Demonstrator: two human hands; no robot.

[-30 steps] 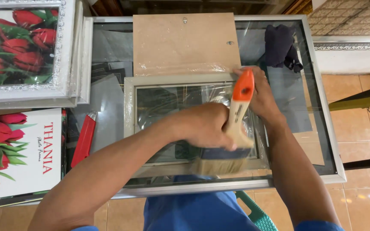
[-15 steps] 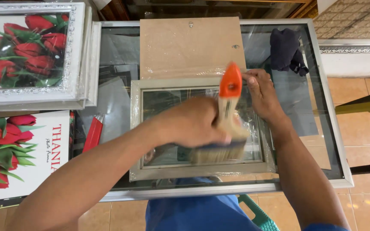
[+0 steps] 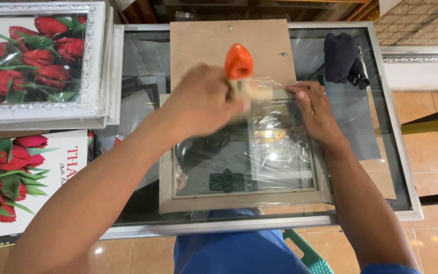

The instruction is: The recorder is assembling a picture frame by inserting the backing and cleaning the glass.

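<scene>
My left hand [image 3: 204, 101] is closed around a paintbrush with an orange handle [image 3: 239, 61]. Its pale bristles, blurred by motion, are at the far edge of a grey picture frame [image 3: 239, 201]. The frame lies flat on a glass-topped table [image 3: 259, 221], and crinkled clear plastic film [image 3: 280, 147] covers its glass. My right hand [image 3: 315, 109] rests flat on the frame's far right corner with its fingers spread, pressing it down. Just beyond the frame lies a brown backing board [image 3: 214, 43].
Framed pictures of red tulips [image 3: 36, 61] are stacked at the left, with a tulip print [image 3: 21, 177] below them. A dark cloth [image 3: 343, 58] lies at the table's far right. A green plastic stool [image 3: 305, 251] shows under the near edge. The floor is tiled.
My left hand has swept the brush from the frame's near edge up to its far edge. The right hand has stayed on the far right corner.
</scene>
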